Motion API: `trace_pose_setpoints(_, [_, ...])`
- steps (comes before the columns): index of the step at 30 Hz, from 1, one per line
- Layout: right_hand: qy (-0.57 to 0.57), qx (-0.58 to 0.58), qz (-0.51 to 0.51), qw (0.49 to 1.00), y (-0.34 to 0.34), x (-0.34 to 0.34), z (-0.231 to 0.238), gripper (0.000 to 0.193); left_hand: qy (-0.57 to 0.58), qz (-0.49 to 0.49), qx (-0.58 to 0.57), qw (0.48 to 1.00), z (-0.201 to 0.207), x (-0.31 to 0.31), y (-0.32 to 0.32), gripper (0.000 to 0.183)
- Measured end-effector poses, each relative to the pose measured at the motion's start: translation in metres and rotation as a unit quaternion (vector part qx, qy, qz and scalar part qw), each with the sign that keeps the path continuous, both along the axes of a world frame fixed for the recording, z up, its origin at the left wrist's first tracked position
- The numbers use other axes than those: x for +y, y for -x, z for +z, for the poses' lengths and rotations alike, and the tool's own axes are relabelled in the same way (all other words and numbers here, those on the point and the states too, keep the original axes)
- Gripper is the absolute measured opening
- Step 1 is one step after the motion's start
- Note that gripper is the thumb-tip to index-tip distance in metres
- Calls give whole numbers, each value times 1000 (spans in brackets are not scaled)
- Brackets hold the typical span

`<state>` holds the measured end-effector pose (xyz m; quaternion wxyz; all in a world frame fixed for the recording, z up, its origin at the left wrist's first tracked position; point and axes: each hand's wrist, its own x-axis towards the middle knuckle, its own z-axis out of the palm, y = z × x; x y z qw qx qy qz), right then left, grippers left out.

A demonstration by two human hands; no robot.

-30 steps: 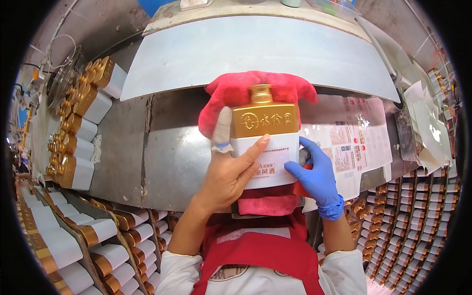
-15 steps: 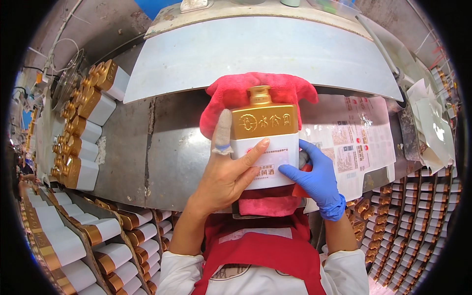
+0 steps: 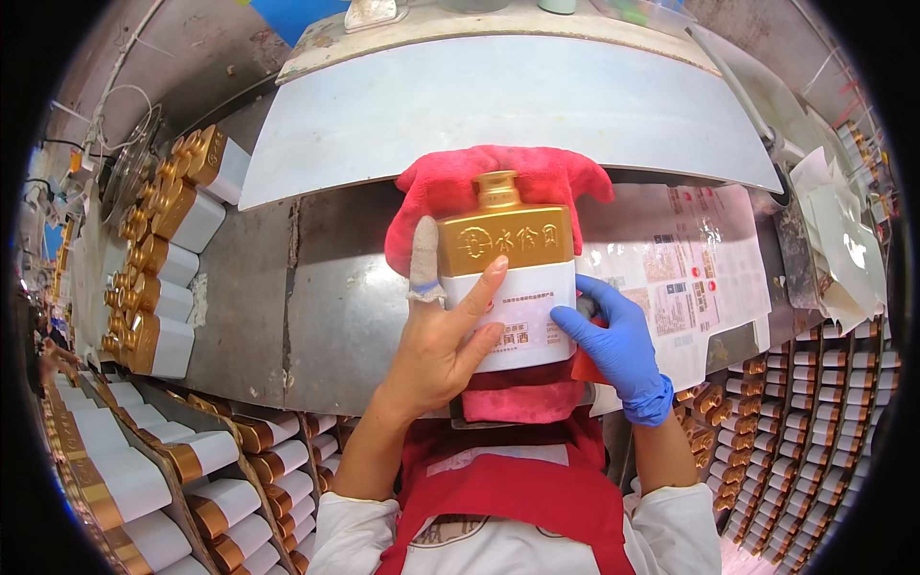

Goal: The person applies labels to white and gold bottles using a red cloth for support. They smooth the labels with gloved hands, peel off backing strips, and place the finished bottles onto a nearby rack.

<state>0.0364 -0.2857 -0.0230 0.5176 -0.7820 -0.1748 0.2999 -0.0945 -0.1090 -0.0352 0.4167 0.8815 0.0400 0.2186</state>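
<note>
A flat bottle (image 3: 522, 292), gold at the neck and shoulders and white below with a printed label, rests tilted on a pink cloth (image 3: 422, 206). My left hand (image 3: 431, 345) grips its left side, the thumb pressed on the front of the label. A grey fabric sleeve (image 3: 425, 254) covers the left index finger, which lies along the bottle's edge. At the lower right side, my right hand (image 3: 618, 355) in a blue glove holds the bottle, thumb on the front and other fingers partly hidden. Something red (image 3: 586, 368) shows under the right palm; its kind is unclear.
Several similar bottles (image 3: 172, 211) lie stacked at the left of the metal table (image 3: 331, 287). Printed label sheets (image 3: 680, 268) are spread to the right. A pale board (image 3: 508, 105) stands beyond the cloth. Racks of bottles (image 3: 220, 503) flank me on both sides.
The bottle has turned slightly in my hands and its top has shifted a little left. My left thumb sits slightly higher on the front. Both hands keep their hold.
</note>
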Motion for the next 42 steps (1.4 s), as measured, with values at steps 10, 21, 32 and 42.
trace_pose_setpoints(10, [-20, -73, 24, 997, 3, -2, 4, 48, 60, -6, 18, 998, -2, -2, 0, 55])
trace_pose_setpoints(21, [-37, 12, 23, 999, -5, -8, -5, 49, 88, 103, -18, 991, -2, -32, -14, 95])
trace_pose_setpoints(32, [-10, -12, 39, 999, -7, -9, -8, 47, 69, 72, -7, 995, 7, -25, -12, 102])
trace_pose_setpoints(42, [-67, 47, 15, 997, -9, -12, -19, 42, -50, 143, -11, 988, 14, -37, -27, 113])
